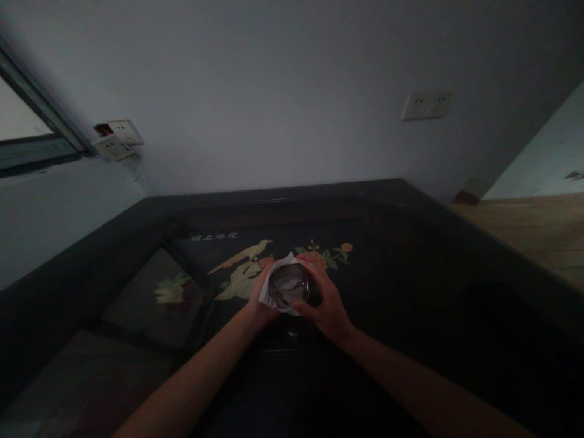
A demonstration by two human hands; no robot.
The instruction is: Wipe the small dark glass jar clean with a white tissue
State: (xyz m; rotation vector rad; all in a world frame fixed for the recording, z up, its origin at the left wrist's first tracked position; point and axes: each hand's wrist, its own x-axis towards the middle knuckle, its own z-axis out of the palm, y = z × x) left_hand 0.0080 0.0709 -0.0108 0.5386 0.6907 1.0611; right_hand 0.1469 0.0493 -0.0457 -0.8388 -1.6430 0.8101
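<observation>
Between my two hands is a clear round glass [289,281], seen from above with its rim toward me. A thin white sheet, like a tissue or cloth [266,297], lies around its left side, and its corners stick up behind and to the left of the glass. My left hand [259,302] is closed against the sheet and the glass, its fingers mostly hidden behind them. On the other side, my right hand [327,299] curves round the glass, with the thumb at the near side and the fingers at the far side. Both hands are over the dark table [401,267].
Behind the glass, the tabletop bears a bird picture [241,258] and flowers [335,255]. A pale wall [274,121] rises at the table's far edge, with sockets [427,105] on the right and a power strip [113,148] on the left. Wooden flooring [538,234] shows at right.
</observation>
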